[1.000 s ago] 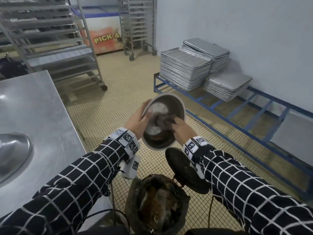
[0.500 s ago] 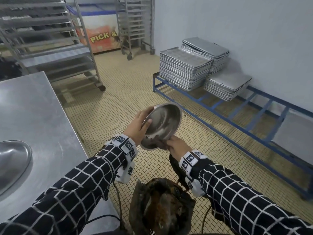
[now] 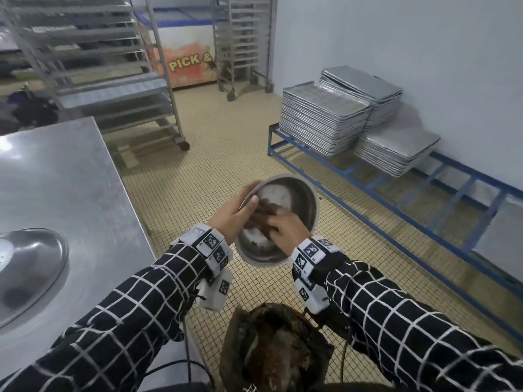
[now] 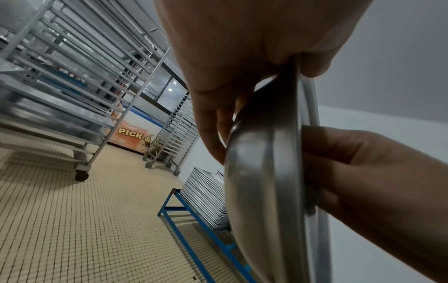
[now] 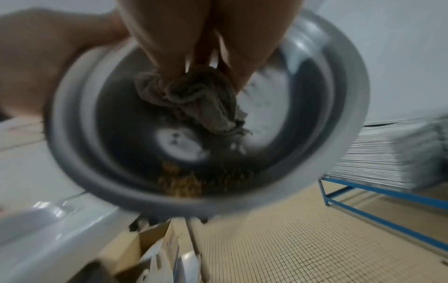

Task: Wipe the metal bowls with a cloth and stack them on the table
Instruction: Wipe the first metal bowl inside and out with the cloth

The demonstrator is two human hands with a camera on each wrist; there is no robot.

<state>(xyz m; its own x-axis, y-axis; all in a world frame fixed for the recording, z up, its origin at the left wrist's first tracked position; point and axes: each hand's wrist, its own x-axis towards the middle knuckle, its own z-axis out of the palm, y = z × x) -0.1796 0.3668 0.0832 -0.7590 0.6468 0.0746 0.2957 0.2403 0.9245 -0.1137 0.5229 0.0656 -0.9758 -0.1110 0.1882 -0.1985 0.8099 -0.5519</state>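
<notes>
The steel tabletop (image 3: pixel 65 176) is lying to the left of the bowl, with another bowl (image 3: pixel 28 267) sitting on it at the near left edge. Right of the bowl, baking trays (image 3: pixel 325 123) are stacked on a blue frame (image 3: pixel 368 188).

The metal bowl (image 3: pixel 291 199) being wiped is held in the air over the tiled floor, tilted so its opening is facing the person. The left hand (image 3: pixel 232 216) is gripping its rim, thumb inside and fingers behind the wall. The right hand (image 3: pixel 283 230) is reaching into the bowl, fingers bunched around the cloth (image 5: pixel 194 95).

The bowl looks stiff, thin and light, and its polished wall is probably slippery, so the rolled rim is the sound place to take hold. The cloth is soft and crumpling freely.

The right wrist view, though blurred, is showing what seem to be brownish crumbs (image 5: pixel 184 180) low in the bowl; the head view barely shows them. The left wrist view alone is showing the rim pinch edge-on.
</notes>
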